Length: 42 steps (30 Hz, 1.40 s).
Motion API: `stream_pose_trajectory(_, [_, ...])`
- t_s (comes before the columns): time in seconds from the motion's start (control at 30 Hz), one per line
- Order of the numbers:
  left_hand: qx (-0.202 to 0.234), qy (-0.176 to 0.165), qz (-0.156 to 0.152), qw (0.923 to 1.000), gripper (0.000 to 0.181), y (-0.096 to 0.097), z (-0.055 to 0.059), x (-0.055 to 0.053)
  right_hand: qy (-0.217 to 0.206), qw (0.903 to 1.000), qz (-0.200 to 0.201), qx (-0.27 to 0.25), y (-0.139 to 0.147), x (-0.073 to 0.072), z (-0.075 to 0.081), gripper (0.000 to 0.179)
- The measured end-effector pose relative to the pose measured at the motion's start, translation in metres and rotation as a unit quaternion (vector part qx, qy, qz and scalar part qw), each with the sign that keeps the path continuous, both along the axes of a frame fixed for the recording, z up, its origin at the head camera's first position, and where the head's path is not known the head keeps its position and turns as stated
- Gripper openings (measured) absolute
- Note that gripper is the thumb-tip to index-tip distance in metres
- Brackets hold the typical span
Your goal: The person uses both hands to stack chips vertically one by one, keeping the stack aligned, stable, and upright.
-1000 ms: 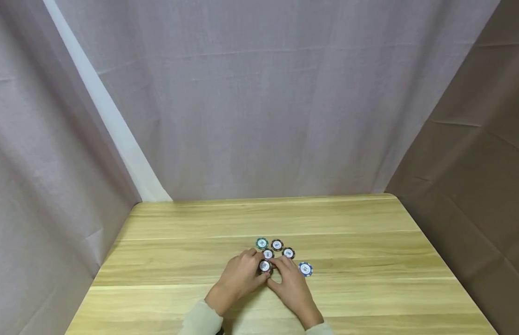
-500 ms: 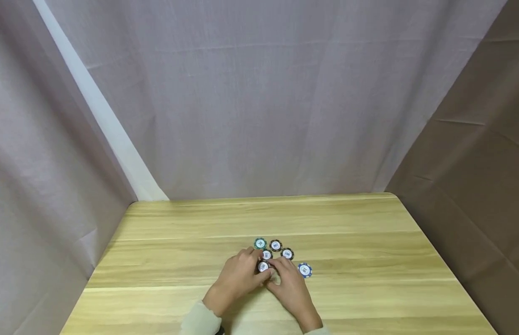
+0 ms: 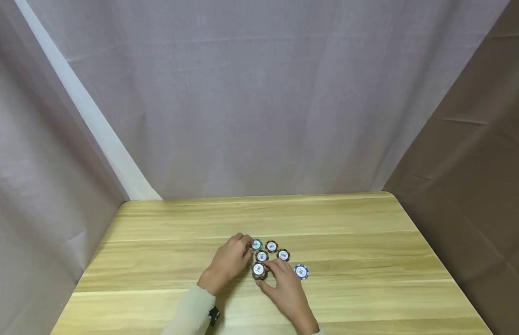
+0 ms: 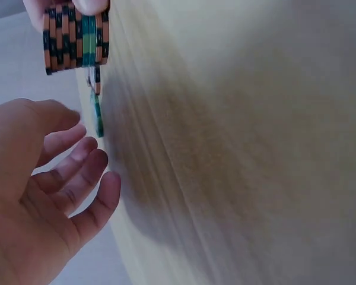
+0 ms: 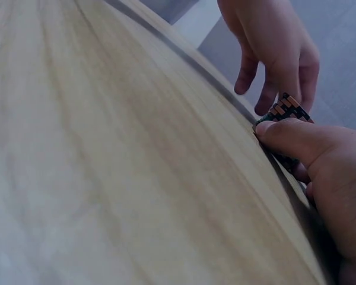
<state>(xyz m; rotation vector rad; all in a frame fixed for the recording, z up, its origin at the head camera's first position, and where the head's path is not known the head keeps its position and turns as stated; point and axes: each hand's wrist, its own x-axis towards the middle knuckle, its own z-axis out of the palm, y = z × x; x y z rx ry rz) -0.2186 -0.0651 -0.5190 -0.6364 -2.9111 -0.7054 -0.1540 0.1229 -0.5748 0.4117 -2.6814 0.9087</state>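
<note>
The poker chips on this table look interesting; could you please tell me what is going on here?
A person's right hand holds an upright stack of chips on the table, between thumb and fingers. The left hand is beside the green chip, its fingers loosely bent; I cannot tell whether they touch it. Three dark chips and a blue chip lie flat nearby, outside the stack.

Upright chip stack [image 3: 259, 271], loose chips [image 3: 283, 255] flat nearby
</note>
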Motion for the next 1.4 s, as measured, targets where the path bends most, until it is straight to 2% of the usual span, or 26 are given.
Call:
stream_pose_trajectory(0.13, [0.008, -0.03, -0.013, 0.9994, 0.03, 0.0, -0.003, -0.009, -0.01, 0.9999, 0.003, 0.001, -0.001, 0.002, 0.001, 0.044])
stream_pose_trajectory(0.27, [-0.019, -0.036, -0.032, 0.9986, 0.042, 0.004, -0.003, -0.016, -0.009, 1.0, 0.003, 0.0, 0.0, 0.001, 0.001, 0.045])
stream_pose_trajectory(0.53, [-0.047, -0.042, -0.04, 0.9972, 0.036, 0.01, 0.002, -0.022, -0.007, 1.0, 0.0, 0.0, 0.004, 0.0, 0.001, 0.045])
stream_pose_trajectory(0.77, [-0.111, 0.006, -0.061, 0.9919, 0.032, 0.009, 0.001, -0.023, 0.003, 1.0, 0.003, 0.001, 0.003, 0.0, 0.001, 0.043])
stream_pose_trajectory(0.9, [-0.137, 0.02, -0.069, 0.9879, 0.034, 0.007, -0.001, -0.022, -0.001, 1.0, 0.003, 0.002, 0.003, -0.001, 0.0, 0.044])
stream_pose_trajectory(1.0, [-0.15, 0.029, -0.072, 0.9856, 0.036, 0.007, -0.004, -0.022, 0.0, 1.0, 0.001, 0.004, 0.003, -0.001, -0.001, 0.044])
stream_pose_trajectory(1.2, [-0.156, 0.069, -0.077, 0.9823, 0.032, 0.004, -0.006, -0.022, 0.0, 1.0, 0.002, 0.005, 0.004, -0.001, 0.0, 0.044])
stream_pose_trajectory(1.4, [-0.162, 0.076, -0.068, 0.9815, 0.038, 0.001, -0.005, -0.021, -0.001, 0.9999, 0.006, 0.009, 0.003, -0.001, -0.001, 0.045])
